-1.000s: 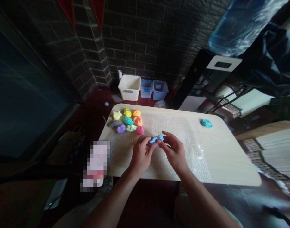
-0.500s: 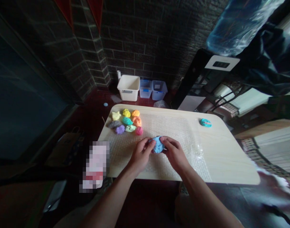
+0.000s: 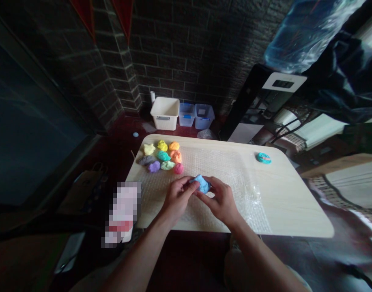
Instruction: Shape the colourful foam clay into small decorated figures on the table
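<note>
Between my two hands is a lump of light blue modelling clay (image 3: 203,184), held just above the bubble wrap near the front of the table. My left hand (image 3: 179,195) grips its left side, the thumb on top. From the right, my right hand (image 3: 221,198) closes on it with the thumb along the near side; some fingers are hidden behind the lump. Beyond my left hand lie several clay lumps in a cluster, among them a crimson lump (image 3: 178,168), a purple lump (image 3: 154,166), a teal lump (image 3: 163,156) and a yellow lump (image 3: 162,145).
Bubble wrap (image 3: 216,160) covers the middle of the pale wooden table (image 3: 295,202). A flat turquoise clay piece (image 3: 264,157) with a pinkish streak sits at the far right. Behind the table stand a cream bin (image 3: 165,114), two clear boxes (image 3: 187,115) and a water dispenser (image 3: 249,109).
The blue clay has been turned and now looks more angular. My right thumb has shifted from its top to the near side. The other clay lumps stay put.
</note>
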{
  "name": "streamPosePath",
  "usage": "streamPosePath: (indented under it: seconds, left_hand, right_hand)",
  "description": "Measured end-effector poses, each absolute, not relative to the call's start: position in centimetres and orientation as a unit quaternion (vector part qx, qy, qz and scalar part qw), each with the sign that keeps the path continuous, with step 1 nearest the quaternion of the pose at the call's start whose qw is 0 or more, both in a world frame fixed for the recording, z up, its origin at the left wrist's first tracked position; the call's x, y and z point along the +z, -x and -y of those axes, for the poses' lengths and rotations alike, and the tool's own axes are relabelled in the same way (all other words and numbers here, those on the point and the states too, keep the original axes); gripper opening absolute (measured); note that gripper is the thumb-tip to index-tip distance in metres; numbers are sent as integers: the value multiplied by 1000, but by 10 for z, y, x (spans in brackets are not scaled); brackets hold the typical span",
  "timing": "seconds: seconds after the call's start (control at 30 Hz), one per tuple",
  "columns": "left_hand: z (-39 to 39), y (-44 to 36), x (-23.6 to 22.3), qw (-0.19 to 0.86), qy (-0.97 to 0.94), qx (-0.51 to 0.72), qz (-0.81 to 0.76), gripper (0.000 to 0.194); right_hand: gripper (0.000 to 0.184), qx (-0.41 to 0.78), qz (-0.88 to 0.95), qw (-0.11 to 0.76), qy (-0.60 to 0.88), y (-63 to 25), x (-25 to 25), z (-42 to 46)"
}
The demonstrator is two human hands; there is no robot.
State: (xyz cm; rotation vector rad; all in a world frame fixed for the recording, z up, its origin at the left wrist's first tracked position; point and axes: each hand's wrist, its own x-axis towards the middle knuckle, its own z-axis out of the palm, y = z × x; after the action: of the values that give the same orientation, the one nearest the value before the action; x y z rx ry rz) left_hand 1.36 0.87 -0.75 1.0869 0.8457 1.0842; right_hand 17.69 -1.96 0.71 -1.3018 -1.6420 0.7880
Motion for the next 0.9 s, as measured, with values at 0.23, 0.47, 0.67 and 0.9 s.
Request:
streamPosePath:
  seconds: [0.23, 0.47, 0.67, 0.9]
  left_hand:
    - [-2, -20, -7, 662, -457, 468, -366, 27]
    - [-5, -13, -3, 665, -462, 462, -361, 63]
    - [-12, -10, -4, 650, -496, 466, -339, 36]
    - [-13, -7, -1, 653, -443, 486, -375, 37]
  right_hand:
    - [23, 278, 690, 412, 527, -181, 13, 19]
    - [19, 291, 723, 380, 498, -188, 18, 18]
    - [40, 454, 588, 457, 489, -185, 7, 16]
    - [38, 497, 540, 491, 470, -187, 11, 17]
